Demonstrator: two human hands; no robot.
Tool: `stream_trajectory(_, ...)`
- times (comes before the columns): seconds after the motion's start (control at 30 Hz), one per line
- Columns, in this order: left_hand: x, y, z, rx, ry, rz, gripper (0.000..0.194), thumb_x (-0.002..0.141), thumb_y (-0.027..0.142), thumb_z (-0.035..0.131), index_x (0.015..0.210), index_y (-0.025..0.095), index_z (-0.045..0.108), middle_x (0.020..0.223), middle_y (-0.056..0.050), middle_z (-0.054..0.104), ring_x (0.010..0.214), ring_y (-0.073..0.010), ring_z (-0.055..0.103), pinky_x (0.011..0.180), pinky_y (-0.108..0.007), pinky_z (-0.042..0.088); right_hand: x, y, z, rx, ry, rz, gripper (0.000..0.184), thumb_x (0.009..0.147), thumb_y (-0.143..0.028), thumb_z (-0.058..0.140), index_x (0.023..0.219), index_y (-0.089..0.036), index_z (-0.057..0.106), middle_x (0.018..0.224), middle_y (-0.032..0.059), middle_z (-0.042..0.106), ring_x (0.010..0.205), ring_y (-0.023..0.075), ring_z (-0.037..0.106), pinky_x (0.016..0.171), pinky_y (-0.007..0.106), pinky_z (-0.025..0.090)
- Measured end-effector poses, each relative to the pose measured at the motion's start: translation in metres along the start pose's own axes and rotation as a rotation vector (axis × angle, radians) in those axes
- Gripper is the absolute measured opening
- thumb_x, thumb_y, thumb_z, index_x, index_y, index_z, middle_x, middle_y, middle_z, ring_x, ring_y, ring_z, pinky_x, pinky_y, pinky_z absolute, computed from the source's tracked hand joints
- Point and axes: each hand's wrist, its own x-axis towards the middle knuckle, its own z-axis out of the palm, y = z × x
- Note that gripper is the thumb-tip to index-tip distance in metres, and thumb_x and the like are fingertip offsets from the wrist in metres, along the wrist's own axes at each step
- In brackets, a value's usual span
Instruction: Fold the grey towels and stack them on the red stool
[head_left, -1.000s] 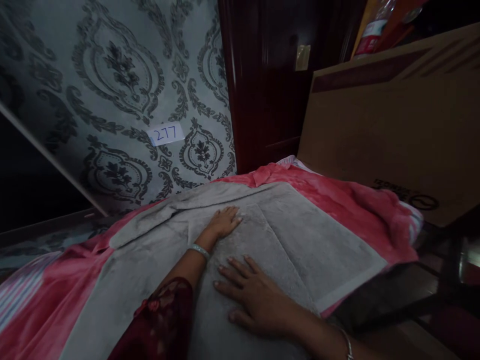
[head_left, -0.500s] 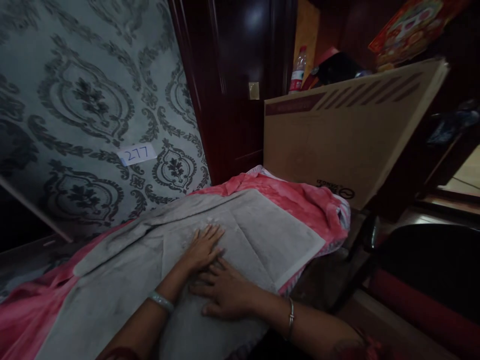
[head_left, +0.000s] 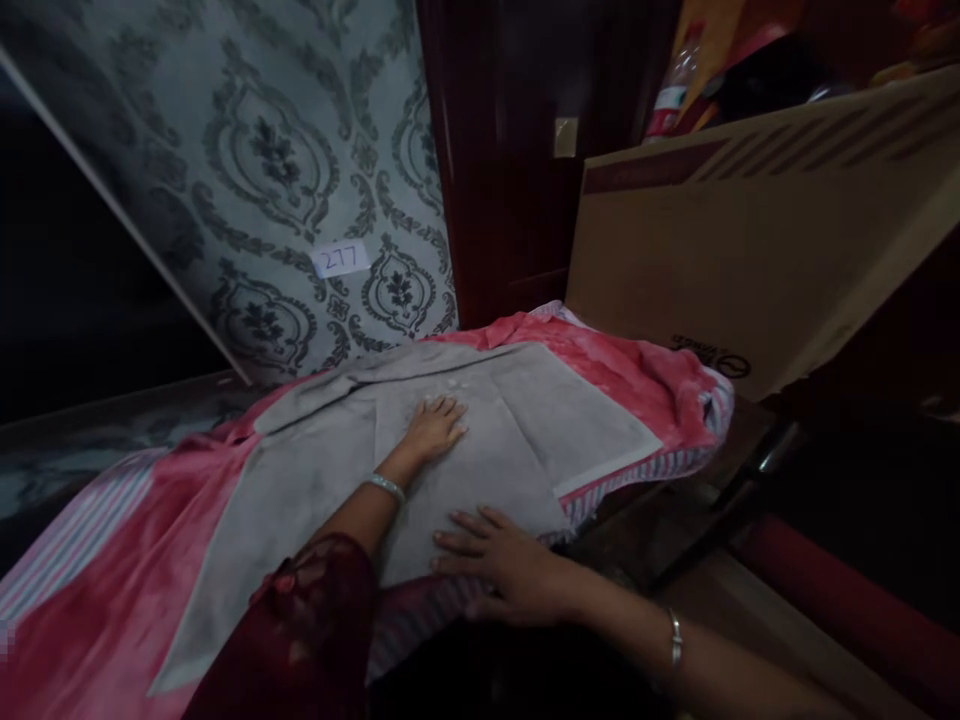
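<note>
A grey garment [head_left: 300,480] lies spread out, partly folded, on a red blanket [head_left: 622,370] with a striped edge. My left hand [head_left: 435,430] rests palm down on the middle of the grey cloth, fingers stretched out and holding nothing. Nearer to me, my right hand [head_left: 510,565] is spread with fingers apart over the front edge of the cloth. Its fingertips are at the fabric; whether the whole palm touches is hard to see. Some creases run across the cloth behind my left hand.
Behind the blanket stands a large cardboard box [head_left: 675,240], with a bottle [head_left: 675,80] above its top edge. A dark red door [head_left: 502,190] and a patterned wall with a paper label [head_left: 341,258] reading 277 are at the back. A red-edged dark chair [head_left: 840,590] is at right.
My hands have come apart: the right moved toward me to the cloth's front edge, while the left stays on its middle. The camera view has shifted, and the striped edge shows more.
</note>
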Motion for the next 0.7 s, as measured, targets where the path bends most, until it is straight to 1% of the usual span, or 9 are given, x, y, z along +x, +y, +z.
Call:
stream_trajectory(0.1, -0.029, 0.001, -0.012, -0.046, -0.005, -0.066, 0.058, 0.098, 0.044, 0.042, 0.152, 0.024, 0.041, 0.160, -0.013, 0.038, 0.150, -0.0316, 0.028, 0.121, -0.060, 0.017, 0.000, 0.015, -0.020, 0.057, 0.102, 0.009, 0.047, 0.099, -0.048, 0.048, 0.140, -0.026, 0.059, 0.143, 0.0065, 0.057, 0.138, 0.0219, 0.046, 0.117, 0.040, 0.033)
stream_trajectory(0.17, -0.054, 0.001, -0.014, -0.066, 0.010, -0.092, 0.061, 0.097, 0.048, 0.044, 0.154, 0.024, 0.038, 0.161, -0.013, 0.036, 0.151, -0.0319, 0.027, 0.121, -0.061, 0.017, 0.008, 0.034, -0.035, -0.008, 0.244, 0.104, 0.050, 0.101, -0.045, 0.044, 0.143, -0.022, 0.056, 0.142, 0.0104, 0.058, 0.133, 0.0232, 0.051, 0.113, 0.040, 0.038)
stream_trajectory(0.23, -0.079, 0.002, -0.009, -0.064, 0.022, -0.106, 0.066, 0.096, 0.052, 0.045, 0.155, 0.025, 0.035, 0.163, -0.014, 0.031, 0.152, -0.0331, 0.022, 0.120, -0.063, 0.015, 0.019, 0.053, -0.046, -0.147, 0.345, 0.222, 0.058, 0.099, -0.046, 0.046, 0.151, -0.021, 0.045, 0.153, 0.0129, 0.045, 0.143, 0.0282, 0.039, 0.117, 0.048, 0.031)
stream_trajectory(0.27, -0.090, 0.003, -0.004, -0.061, 0.020, -0.116, 0.068, 0.096, 0.054, 0.046, 0.156, 0.026, 0.034, 0.164, -0.013, 0.028, 0.153, -0.0341, 0.019, 0.120, -0.064, 0.014, 0.023, 0.062, -0.048, -0.213, 0.351, 0.271, 0.062, 0.098, -0.047, 0.049, 0.154, -0.022, 0.041, 0.159, 0.0127, 0.037, 0.147, 0.0309, 0.031, 0.119, 0.053, 0.027)
stream_trajectory(0.33, -0.108, 0.005, 0.007, -0.065, 0.000, -0.131, 0.068, 0.095, 0.057, 0.045, 0.156, 0.029, 0.033, 0.166, -0.010, 0.023, 0.154, -0.0351, 0.012, 0.119, -0.066, 0.013, 0.029, 0.076, -0.044, -0.304, 0.297, 0.333, 0.065, 0.096, -0.050, 0.052, 0.156, -0.028, 0.037, 0.164, 0.0096, 0.025, 0.151, 0.0342, 0.017, 0.119, 0.059, 0.019)
stream_trajectory(0.37, -0.114, 0.006, 0.013, -0.071, -0.013, -0.141, 0.067, 0.096, 0.058, 0.044, 0.156, 0.030, 0.033, 0.167, -0.009, 0.021, 0.154, -0.0353, 0.010, 0.119, -0.067, 0.012, 0.030, 0.081, -0.039, -0.324, 0.260, 0.350, 0.064, 0.097, -0.051, 0.052, 0.156, -0.030, 0.037, 0.165, 0.0079, 0.023, 0.152, 0.0344, 0.015, 0.119, 0.061, 0.017)
stream_trajectory(0.5, -0.122, 0.011, 0.026, -0.093, -0.016, -0.160, 0.066, 0.097, 0.058, 0.041, 0.156, 0.031, 0.033, 0.168, -0.007, 0.018, 0.155, -0.0339, 0.006, 0.120, -0.066, 0.009, 0.027, 0.090, -0.021, -0.325, 0.208, 0.372, 0.059, 0.099, -0.053, 0.045, 0.155, -0.036, 0.037, 0.165, 0.0031, 0.023, 0.153, 0.0311, 0.013, 0.120, 0.061, 0.014)
stream_trajectory(0.63, -0.122, 0.013, 0.025, -0.140, 0.006, -0.158, 0.064, 0.096, 0.057, 0.045, 0.154, 0.032, 0.037, 0.167, -0.007, 0.022, 0.155, -0.0328, 0.008, 0.120, -0.065, 0.009, 0.025, 0.096, -0.014, -0.303, 0.251, 0.350, 0.056, 0.099, -0.054, 0.044, 0.152, -0.035, 0.042, 0.163, 0.0031, 0.028, 0.152, 0.0304, 0.016, 0.119, 0.061, 0.015)
stream_trajectory(0.7, -0.122, 0.011, 0.028, -0.171, 0.070, -0.209, 0.062, 0.095, 0.054, 0.050, 0.151, 0.030, 0.043, 0.167, -0.008, 0.022, 0.155, -0.0330, 0.009, 0.121, -0.063, 0.011, 0.026, 0.104, -0.012, -0.272, 0.312, 0.346, 0.055, 0.097, -0.053, 0.047, 0.148, -0.034, 0.050, 0.161, 0.0037, 0.033, 0.152, 0.0312, 0.018, 0.119, 0.061, 0.017)
